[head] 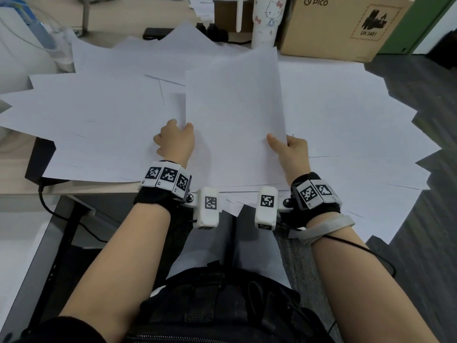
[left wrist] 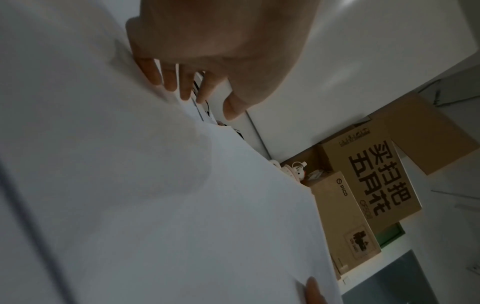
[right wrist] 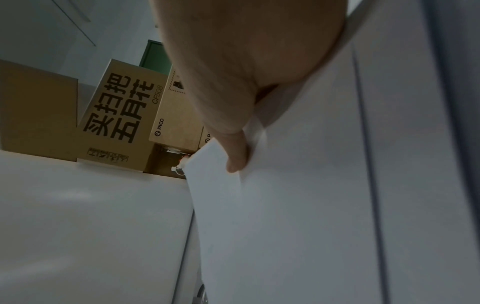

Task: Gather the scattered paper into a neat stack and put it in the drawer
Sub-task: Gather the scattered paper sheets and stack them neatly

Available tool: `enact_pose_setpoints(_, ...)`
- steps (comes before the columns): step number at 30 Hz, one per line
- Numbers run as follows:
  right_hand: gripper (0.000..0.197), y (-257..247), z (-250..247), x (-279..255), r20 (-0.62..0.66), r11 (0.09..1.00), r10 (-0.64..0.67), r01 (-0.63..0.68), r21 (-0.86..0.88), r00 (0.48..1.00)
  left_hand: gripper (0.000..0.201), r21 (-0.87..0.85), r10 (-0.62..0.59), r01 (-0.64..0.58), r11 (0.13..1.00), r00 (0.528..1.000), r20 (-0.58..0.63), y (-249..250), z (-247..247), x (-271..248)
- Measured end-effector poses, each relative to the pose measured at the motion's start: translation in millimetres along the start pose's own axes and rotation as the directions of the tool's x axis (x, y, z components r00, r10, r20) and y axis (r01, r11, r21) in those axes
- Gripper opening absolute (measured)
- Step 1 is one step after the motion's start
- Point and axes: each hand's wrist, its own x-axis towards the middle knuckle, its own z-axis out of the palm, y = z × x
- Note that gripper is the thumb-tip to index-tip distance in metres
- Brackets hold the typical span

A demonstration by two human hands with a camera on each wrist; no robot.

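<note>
Left hand (head: 176,141): I see it at centre frame, just left of the sheet I hold up; its thumb lies on the sheet's left edge, and in the left wrist view the fingers (left wrist: 171,79) reach straight under that edge, lightly spread.
Right hand (head: 291,151): centre right, thumb on top of the sheet's lower right edge, pinching it; I cannot see the other fingers.
Held sheet (head: 235,115): middle of the frame, raised above the rest.
Scattered paper (head: 99,120): fanned across the desk (head: 14,154), left to right.
Cardboard box (head: 341,26): upper right.
Cartoon cup (head: 268,18): top centre, beside the box.
</note>
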Motion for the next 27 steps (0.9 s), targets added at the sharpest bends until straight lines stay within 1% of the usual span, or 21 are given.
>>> enact_pose_setpoints(1, 0.05, -3, 0, -2, 0.014, 1.0, -0.021, 0.02, 0.019, 1.0, 0.025, -0.045, -0.011, 0.012, 0.999, 1.0, 0.028, -1, -1, 1)
enact_pose_setpoints(2, 0.043, -6, 1, -5, 0.02, 0.998, -0.043, 0.043, 0.038, 0.999, 0.02, -0.101, 0.012, -0.007, 0.995, 0.999, 0.04, -1, -4, 0)
enact_pose_setpoints(3, 0.039, -10, 2, -7, 0.024, 0.995, -0.073, 0.071, 0.065, 0.997, 0.022, -0.167, 0.046, -0.039, 0.985, 0.998, 0.041, 0, -6, 1)
enact_pose_setpoints(5, 0.044, -18, 5, -11, 0.029, 0.984, -0.14, 0.136, 0.117, 0.99, 0.016, -0.346, 0.096, -0.08, 0.935, 0.995, 0.029, 4, -11, -1)
enact_pose_setpoints(7, 0.048, -28, 8, -14, 0.024, 0.963, -0.223, 0.216, 0.159, 0.975, 0.03, -0.483, 0.148, -0.149, 0.863, 0.988, -0.041, 12, -19, -6)
enact_pose_setpoints(9, 0.052, -37, 9, -15, 0.004, 0.939, -0.288, 0.282, 0.196, 0.958, 0.034, -0.555, 0.213, -0.239, 0.797, 0.971, -0.112, 22, -26, -13)
enact_pose_setpoints(10, 0.051, -41, 9, -15, -0.01, 0.928, -0.312, 0.307, 0.21, 0.95, 0.036, -0.586, 0.244, -0.273, 0.763, 0.961, -0.129, 26, -30, -17)
enact_pose_setpoints(12, 0.038, -44, 8, -16, -0.025, 0.916, -0.336, 0.333, 0.223, 0.942, 0.039, -0.646, 0.285, -0.311, 0.697, 0.947, -0.148, 34, -38, -25)
enact_pose_setpoints(14, 0.015, -43, 5, -17, -0.025, 0.919, -0.327, 0.324, 0.225, 0.945, 0.039, -0.7, 0.315, -0.31, 0.643, 0.94, -0.127, 35, -45, -32)
enact_pose_setpoints(15, 0.004, -41, 4, -18, -0.013, 0.923, -0.31, 0.304, 0.236, 0.951, 0.037, -0.722, 0.329, -0.294, 0.626, 0.939, -0.097, 34, -46, -34)
enact_pose_setpoints(16, 0.003, -39, 3, -20, 0.004, 0.927, -0.285, 0.275, 0.255, 0.958, 0.033, -0.739, 0.339, -0.271, 0.617, 0.939, -0.061, 32, -47, -37)
enact_pose_setpoints(19, 0.017, -32, 0, -25, 0.079, 0.938, -0.202, 0.169, 0.303, 0.976, 0.025, -0.758, 0.347, -0.206, 0.619, 0.937, 0.028, 26, -46, -43)
enact_pose_setpoints(22, 0.027, -26, 4, -29, 0.112, 0.956, -0.129, 0.094, 0.277, 0.985, 0.022, -0.745, 0.342, -0.168, 0.646, 0.936, 0.085, 26, -41, -50)
enact_pose_setpoints(24, 0.025, -23, 6, -31, 0.104, 0.96, -0.115, 0.083, 0.268, 0.988, 0.024, -0.734, 0.334, -0.157, 0.661, 0.937, 0.101, 25, -38, -53)
enact_pose_setpoints(27, 0.016, -25, 9, -30, 0.081, 0.967, -0.116, 0.093, 0.238, 0.99, 0.027, -0.704, 0.325, -0.141, 0.696, 0.936, 0.134, 22, -41, -53)
